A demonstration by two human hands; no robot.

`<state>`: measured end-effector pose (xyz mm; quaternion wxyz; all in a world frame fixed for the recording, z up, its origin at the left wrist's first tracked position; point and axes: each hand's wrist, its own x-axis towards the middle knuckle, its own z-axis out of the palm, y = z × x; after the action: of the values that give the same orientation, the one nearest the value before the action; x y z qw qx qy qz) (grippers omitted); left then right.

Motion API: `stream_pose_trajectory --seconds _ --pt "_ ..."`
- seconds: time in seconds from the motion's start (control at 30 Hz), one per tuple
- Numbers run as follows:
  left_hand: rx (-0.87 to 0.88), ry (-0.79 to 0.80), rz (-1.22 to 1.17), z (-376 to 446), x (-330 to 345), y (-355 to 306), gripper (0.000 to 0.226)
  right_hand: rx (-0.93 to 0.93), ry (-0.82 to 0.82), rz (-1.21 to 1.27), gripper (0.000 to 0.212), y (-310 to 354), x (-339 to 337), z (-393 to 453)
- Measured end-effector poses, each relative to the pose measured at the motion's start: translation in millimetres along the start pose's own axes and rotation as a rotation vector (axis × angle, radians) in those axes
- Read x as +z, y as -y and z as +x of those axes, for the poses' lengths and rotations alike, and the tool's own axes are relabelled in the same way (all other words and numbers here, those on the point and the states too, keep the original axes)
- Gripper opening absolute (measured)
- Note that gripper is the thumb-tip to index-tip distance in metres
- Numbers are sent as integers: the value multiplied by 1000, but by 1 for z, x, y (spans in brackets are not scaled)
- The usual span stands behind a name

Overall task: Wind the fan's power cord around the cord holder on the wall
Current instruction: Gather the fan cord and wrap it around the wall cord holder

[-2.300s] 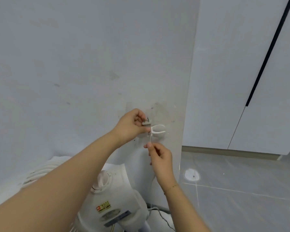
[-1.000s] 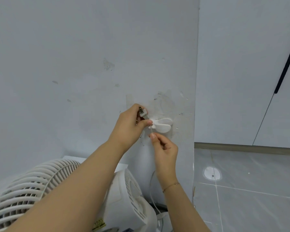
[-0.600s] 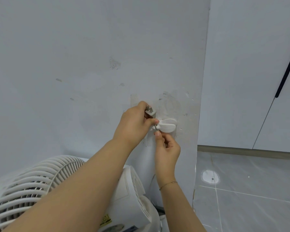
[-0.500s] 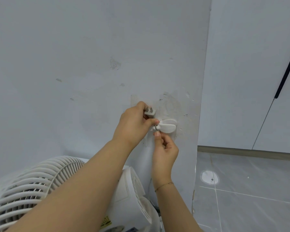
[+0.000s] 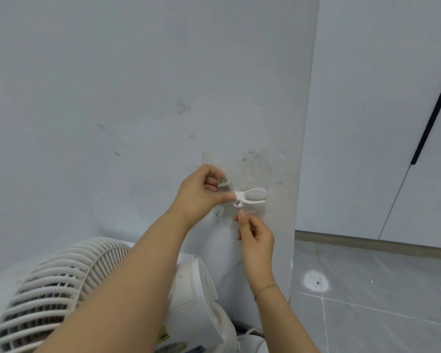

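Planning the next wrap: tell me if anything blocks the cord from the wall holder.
Nothing visible does. The right hand pinches the cord just below the holder; the left hand holds the plug beside it.

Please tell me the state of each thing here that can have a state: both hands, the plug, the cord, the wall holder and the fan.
left hand: holds the plug, beside the holder.
right hand: pinches the cord below the holder.
plug: unplugged, in the fingers.
cord: at the holder's left end; turns cannot be counted.
cord holder: fixed on the wall.
fan: blades hidden behind the grille.
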<state>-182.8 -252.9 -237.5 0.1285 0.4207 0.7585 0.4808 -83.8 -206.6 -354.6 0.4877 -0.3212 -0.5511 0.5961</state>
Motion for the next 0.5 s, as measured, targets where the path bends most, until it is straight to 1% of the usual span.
stream_pose_trajectory --seconds 0.03,0.1,0.17,0.23,0.27,0.33,0.37,0.5 --pt "-37 -17 -31 -2 -4 1 40 -10 -19 -18 26 -2 -3 -4" --pt "-117 -84 -50 -8 -14 4 38 -32 -57 -36 15 -5 -12 -13" --pt "-202 -204 -37 -12 -23 11 33 -60 -75 -76 11 -8 -21 -20" --pt "-280 -304 -24 -14 -27 15 31 -124 -64 -187 12 -9 -28 -26" --pt "-311 -329 -23 -14 -28 16 30 -184 -53 -291 11 -8 -30 -28" --pt "-345 -327 -6 -12 -26 16 30 -308 -22 -556 10 -3 -29 -29" --pt "-348 -313 9 -11 -24 15 30 -341 9 -672 12 1 -27 -27" --pt "-366 -261 18 -9 -23 15 26 -368 188 -966 26 23 -10 -11"
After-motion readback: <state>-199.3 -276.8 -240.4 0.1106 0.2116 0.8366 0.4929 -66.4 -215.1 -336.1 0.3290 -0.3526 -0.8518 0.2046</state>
